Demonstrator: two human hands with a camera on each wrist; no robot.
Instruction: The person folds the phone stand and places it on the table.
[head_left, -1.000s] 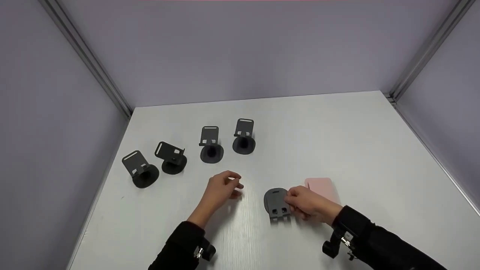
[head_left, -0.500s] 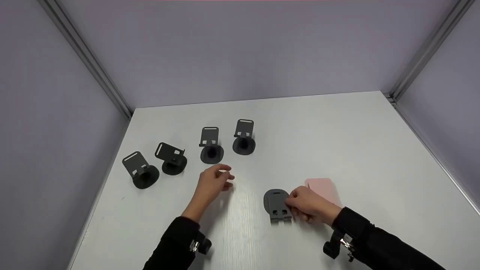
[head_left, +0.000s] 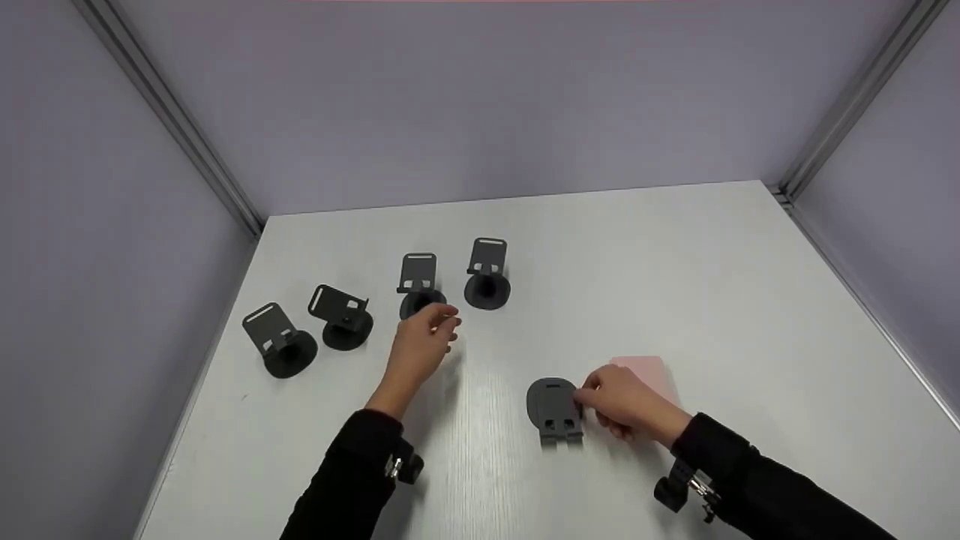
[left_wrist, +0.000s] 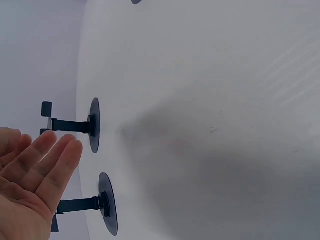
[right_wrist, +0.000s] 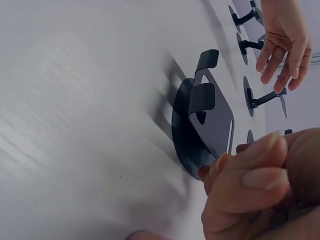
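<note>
The right hand (head_left: 626,405) pinches the edge of a folded dark phone stand (head_left: 554,411) that lies flat on the white table (head_left: 675,270), its plate folded down over its round base; the fingertips (right_wrist: 240,165) grip the plate's near edge, which looks like a hold suited to lifting the plate up on its hinge. The left hand (head_left: 420,349) hovers with relaxed, slightly bent fingers (left_wrist: 55,165), holding nothing, just in front of the third stand (head_left: 420,289) in a row of four. Those four, the far-left stand (head_left: 277,341), the second stand (head_left: 341,319), the third, and the fourth stand (head_left: 486,276), stand upright with plates raised, apparently already set up. A pink card (head_left: 645,371) lies flat just behind the right hand. No brand, label or writing can be read on anything.
</note>
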